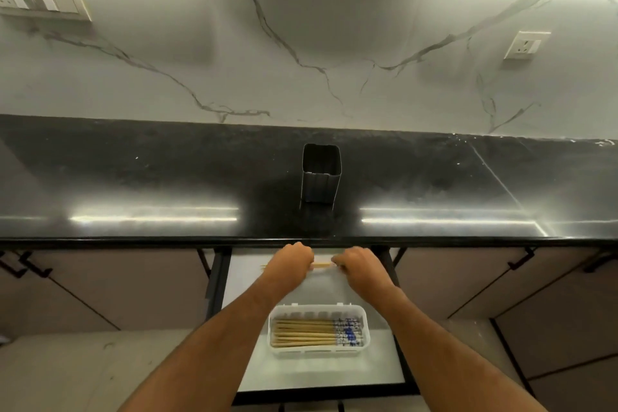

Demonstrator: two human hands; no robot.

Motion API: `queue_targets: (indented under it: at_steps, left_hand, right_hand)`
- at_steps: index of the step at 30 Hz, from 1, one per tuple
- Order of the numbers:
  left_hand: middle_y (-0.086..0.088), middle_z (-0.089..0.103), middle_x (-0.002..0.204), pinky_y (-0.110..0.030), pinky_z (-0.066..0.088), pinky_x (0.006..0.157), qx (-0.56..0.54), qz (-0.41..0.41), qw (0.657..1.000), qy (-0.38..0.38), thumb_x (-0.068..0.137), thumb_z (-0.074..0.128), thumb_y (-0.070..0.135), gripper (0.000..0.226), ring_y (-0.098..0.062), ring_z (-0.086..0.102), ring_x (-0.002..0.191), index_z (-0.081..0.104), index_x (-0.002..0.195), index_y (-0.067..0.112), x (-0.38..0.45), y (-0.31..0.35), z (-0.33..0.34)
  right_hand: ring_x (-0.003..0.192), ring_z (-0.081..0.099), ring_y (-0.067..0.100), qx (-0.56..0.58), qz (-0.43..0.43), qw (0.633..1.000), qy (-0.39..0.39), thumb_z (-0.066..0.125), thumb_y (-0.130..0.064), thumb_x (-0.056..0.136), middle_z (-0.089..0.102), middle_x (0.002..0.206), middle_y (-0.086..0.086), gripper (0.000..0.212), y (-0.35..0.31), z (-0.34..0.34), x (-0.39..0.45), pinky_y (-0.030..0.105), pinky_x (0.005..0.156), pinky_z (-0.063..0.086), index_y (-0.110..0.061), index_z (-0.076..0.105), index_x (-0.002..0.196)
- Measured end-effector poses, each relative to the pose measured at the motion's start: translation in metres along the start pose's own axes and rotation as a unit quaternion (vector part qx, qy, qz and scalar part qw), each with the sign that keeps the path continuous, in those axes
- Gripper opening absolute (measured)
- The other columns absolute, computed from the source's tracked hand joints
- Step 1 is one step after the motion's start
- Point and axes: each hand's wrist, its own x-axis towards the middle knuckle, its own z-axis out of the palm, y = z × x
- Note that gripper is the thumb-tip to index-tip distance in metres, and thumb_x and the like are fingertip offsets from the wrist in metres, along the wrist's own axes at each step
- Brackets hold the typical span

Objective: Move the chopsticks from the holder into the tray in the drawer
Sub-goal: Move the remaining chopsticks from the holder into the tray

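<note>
- Your left hand [290,261] and right hand [357,263] hang over the far end of the open drawer [317,375], just below the worktop's [133,177] front edge.
- Both hands are curled round one bundle of held chopsticks [321,265], lying crosswise between them. Left grip closed on the pale tip end, with tips poking out past it to the left; right grip closed on the other end.
- Only a short pale stretch of the bundle shows between the fists; you cannot count the sticks there.
- Holder [321,174]: dark, squarish, upright, on the worktop mid-depth, directly behind the hands. Its mouth looks dark; no sticks visible above the rim.
- Tray [317,353]: white, rounded corners, in the drawer toward its near end, well apart from the hands.
- Tray chopsticks [311,333] lie side by side along the tray's length, pale tips toward its left end, blue-and-white patterned ends toward its right.
- Drawer floor has a pale liner [311,291], bare between hands and tray.
- Behind the worktop: marbled wall with a switch plate [40,0] upper left and a socket [526,45] upper right.
- Cabinet fronts flank the drawer on both sides.
</note>
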Motion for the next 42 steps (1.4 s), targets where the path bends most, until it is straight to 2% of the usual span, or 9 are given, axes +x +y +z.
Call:
queue_targets:
  at_steps: [2,5,10,15,21,27,32,36,42]
  left_hand:
    - [-0.009,0.071,0.097,-0.034,0.056,0.088,0.003,0.005,1.000,-0.002,0.097,0.065,0.018,0.017,-0.025,0.068,0.089,0.073,0.109,0.011,-0.001,0.000,0.021]
    - [-0.006,0.071,0.097,-0.033,0.058,0.088,0.002,0.021,1.000,-0.006,0.095,0.068,0.018,0.013,-0.022,0.067,0.087,0.072,0.107,0.016,-0.007,-0.003,0.050]
    - [-0.004,0.071,0.090,-0.033,0.058,0.080,0.015,0.028,0.999,-0.016,0.094,0.061,0.012,0.013,-0.022,0.066,0.081,0.072,0.096,0.018,-0.021,-0.015,0.097]
    - [-0.008,0.070,0.101,-0.033,0.057,0.083,-0.002,0.011,1.000,-0.029,0.097,0.055,0.013,0.020,-0.026,0.068,0.089,0.073,0.102,0.015,-0.024,-0.024,0.127]
    - [-0.008,0.071,0.108,-0.026,0.055,0.091,-0.085,-0.056,0.994,-0.035,0.100,0.053,0.014,0.022,-0.022,0.069,0.096,0.073,0.111,0.013,-0.026,-0.029,0.155]
    - [-0.010,0.072,0.110,-0.025,0.055,0.095,-0.195,-0.120,0.973,-0.037,0.096,0.058,0.010,0.022,-0.020,0.070,0.093,0.073,0.112,0.009,-0.014,-0.027,0.170]
    - [-0.020,0.066,0.114,-0.038,0.048,0.093,-0.180,-0.081,0.980,-0.013,0.096,0.052,-0.003,0.020,-0.035,0.061,0.108,0.071,0.104,-0.002,-0.013,-0.035,0.188]
    - [-0.021,0.063,0.121,-0.041,0.044,0.098,-0.157,-0.060,0.986,0.021,0.094,0.052,-0.008,0.023,-0.036,0.055,0.115,0.069,0.109,-0.003,-0.015,-0.036,0.199]
    - [-0.020,0.062,0.123,-0.040,0.042,0.100,-0.146,-0.038,0.988,0.039,0.092,0.054,-0.010,0.027,-0.036,0.054,0.117,0.065,0.116,-0.003,-0.016,-0.037,0.205]
  right_hand:
    - [0.084,0.062,0.018,0.003,0.018,0.999,-0.037,0.059,-0.016,0.098,0.070,0.094,0.003,0.016,0.000,0.017,-0.006,0.027,0.077,0.050,-0.018,0.073,0.104]
    - [0.075,0.061,0.016,0.017,0.048,0.996,-0.076,0.064,-0.018,0.097,0.067,0.087,0.002,0.010,0.000,0.041,-0.016,0.025,0.072,0.053,-0.019,0.073,0.095]
    - [0.076,0.064,0.017,0.025,0.076,0.989,-0.123,0.066,-0.024,0.096,0.068,0.091,0.003,0.012,0.009,0.079,-0.032,0.023,0.067,0.047,-0.018,0.076,0.097]
    - [0.084,0.067,0.022,0.018,0.062,0.988,-0.141,0.064,-0.025,0.098,0.068,0.101,0.006,0.020,0.013,0.113,-0.039,0.023,0.070,0.046,-0.014,0.073,0.112]
    - [0.088,0.069,0.024,0.023,0.062,0.984,-0.166,0.067,-0.023,0.097,0.070,0.104,0.008,0.025,0.012,0.139,-0.038,0.029,0.080,0.058,-0.011,0.068,0.119]
    - [0.093,0.070,0.023,0.046,0.067,0.982,-0.170,0.070,-0.030,0.095,0.070,0.110,0.007,0.032,0.020,0.155,-0.037,0.031,0.086,0.059,-0.014,0.066,0.123]
    - [0.094,0.069,0.019,0.062,0.073,0.981,-0.171,0.069,-0.031,0.096,0.071,0.110,0.005,0.031,0.022,0.173,-0.038,0.029,0.090,0.059,-0.015,0.066,0.121]
    - [0.098,0.069,0.018,0.049,0.055,0.982,-0.173,0.071,-0.025,0.094,0.070,0.114,0.005,0.030,0.022,0.182,-0.039,0.029,0.093,0.057,-0.015,0.069,0.122]
    - [0.100,0.068,0.018,0.028,0.029,0.986,-0.160,0.076,-0.032,0.089,0.070,0.115,0.003,0.035,0.025,0.188,-0.040,0.029,0.095,0.057,-0.019,0.069,0.122]
